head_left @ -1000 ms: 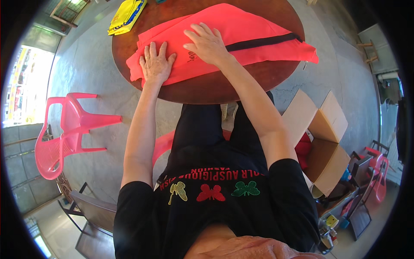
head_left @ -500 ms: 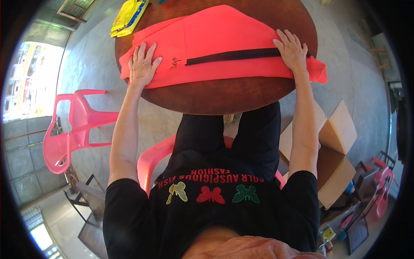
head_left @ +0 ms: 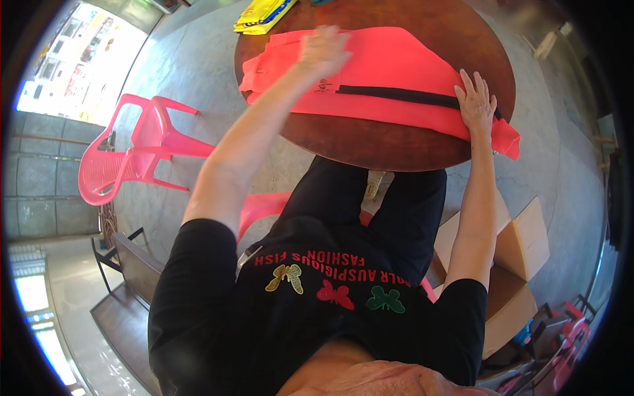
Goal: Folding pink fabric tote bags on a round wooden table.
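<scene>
A coral-red garment (head_left: 396,59) lies folded lengthwise across a round brown wooden table (head_left: 370,145). A black band runs along it, and small dark lettering marks it left of the middle. My left hand (head_left: 323,53), a little blurred, is over the garment's far left part with its fingers stretched out. Whether it presses on the cloth I cannot tell. On the right end my right hand (head_left: 475,105) rests flat, fingers spread, beside the end of the black band. Past it, a narrow end of the garment droops over the table's edge.
At the table's far left lies a folded yellow cloth (head_left: 264,14) with blue trim. A pink plastic chair (head_left: 155,135) stands on the floor to the left. An opened cardboard box (head_left: 522,257) sits by my right arm. Dark wooden furniture (head_left: 122,317) is at the lower left.
My left hand has lifted from the garment's left end and swept farther away and toward the middle. The right hand stays on the right end. The whole view has shifted and tilted.
</scene>
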A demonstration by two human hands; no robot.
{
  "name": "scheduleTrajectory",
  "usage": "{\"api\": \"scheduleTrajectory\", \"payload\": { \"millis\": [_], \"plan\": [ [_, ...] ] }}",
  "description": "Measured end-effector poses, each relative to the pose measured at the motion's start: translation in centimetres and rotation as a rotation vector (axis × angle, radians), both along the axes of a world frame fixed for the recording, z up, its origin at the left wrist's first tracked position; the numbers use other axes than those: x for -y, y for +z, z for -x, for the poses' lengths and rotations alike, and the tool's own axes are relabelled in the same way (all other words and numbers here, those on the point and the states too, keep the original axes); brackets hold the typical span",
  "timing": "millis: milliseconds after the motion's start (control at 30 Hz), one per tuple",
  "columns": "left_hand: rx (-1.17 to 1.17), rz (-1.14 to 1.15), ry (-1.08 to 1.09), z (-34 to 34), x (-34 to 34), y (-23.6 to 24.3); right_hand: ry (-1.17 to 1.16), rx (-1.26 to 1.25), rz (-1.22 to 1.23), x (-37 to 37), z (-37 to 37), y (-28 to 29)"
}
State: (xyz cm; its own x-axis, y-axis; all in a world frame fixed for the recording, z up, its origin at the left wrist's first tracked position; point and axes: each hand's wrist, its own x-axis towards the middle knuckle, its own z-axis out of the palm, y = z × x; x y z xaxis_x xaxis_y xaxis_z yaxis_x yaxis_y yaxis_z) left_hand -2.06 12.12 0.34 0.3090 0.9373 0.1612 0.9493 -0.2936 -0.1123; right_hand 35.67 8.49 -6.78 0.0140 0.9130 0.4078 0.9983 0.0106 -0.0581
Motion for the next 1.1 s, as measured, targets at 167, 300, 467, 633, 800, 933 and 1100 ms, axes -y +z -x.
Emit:
{"api": "scheduleTrajectory", "payload": {
  "millis": [167,300,467,633,800,933,1100],
  "plan": [
    [0.158,0.078,-0.025,-13.1,0.6,-2.0,-0.004,0.025,0.062,0.4,0.6,0.3],
    [0.306,0.147,0.046,-15.8,0.8,-4.6,-0.006,0.029,0.091,0.5,1.0,0.4],
    [0.342,0.193,-0.011,-13.8,-0.1,-5.0,-0.015,0.022,0.142,0.1,1.2,0.4],
    [0.153,0.198,0.013,-6.2,0.2,-2.6,-0.047,0.059,0.169,0.2,-0.3,-0.3],
    [0.148,0.079,0.246,7.1,1.4,-3.3,-0.029,0.062,0.179,-0.1,-0.4,-0.5],
    [0.199,-0.043,0.227,12.0,2.1,-5.4,-0.027,0.062,0.197,-0.1,0.1,-0.6],
    [0.181,-0.053,0.215,12.5,1.6,-5.9,-0.019,0.049,0.182,-0.3,0.5,-0.5]
  ]
}}
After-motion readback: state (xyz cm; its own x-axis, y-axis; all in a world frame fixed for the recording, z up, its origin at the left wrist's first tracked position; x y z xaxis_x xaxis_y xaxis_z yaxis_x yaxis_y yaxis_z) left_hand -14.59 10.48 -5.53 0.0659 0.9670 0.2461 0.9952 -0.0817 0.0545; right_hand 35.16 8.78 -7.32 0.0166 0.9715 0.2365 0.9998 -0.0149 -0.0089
